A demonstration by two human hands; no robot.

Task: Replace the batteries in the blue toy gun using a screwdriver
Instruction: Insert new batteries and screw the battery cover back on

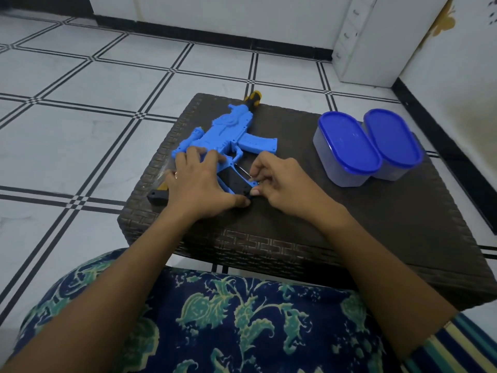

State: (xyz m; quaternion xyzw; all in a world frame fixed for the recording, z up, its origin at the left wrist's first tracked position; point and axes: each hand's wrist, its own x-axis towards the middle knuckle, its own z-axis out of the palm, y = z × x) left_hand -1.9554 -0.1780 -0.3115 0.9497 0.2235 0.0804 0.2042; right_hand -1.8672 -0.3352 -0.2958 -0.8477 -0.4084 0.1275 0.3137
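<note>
The blue toy gun (228, 133) lies flat on a dark woven table (349, 211), its yellow and black muzzle (252, 99) pointing away from me. My left hand (199, 181) presses down on the gun's rear body, its thumb reaching the lower end of the grip (243, 184). My right hand (279, 181) has its fingers curled at that same grip end. A thin metal screwdriver shaft (242, 170) sticks out from them towards the trigger guard. The screwdriver's handle is hidden in the hand. I see no batteries.
Two lidded blue plastic containers (347, 149) (392, 141) stand side by side on the table's right. A black and yellow part (158, 195) pokes out past the table's left edge under my left hand. Tiled floor surrounds the table, and my patterned lap is below.
</note>
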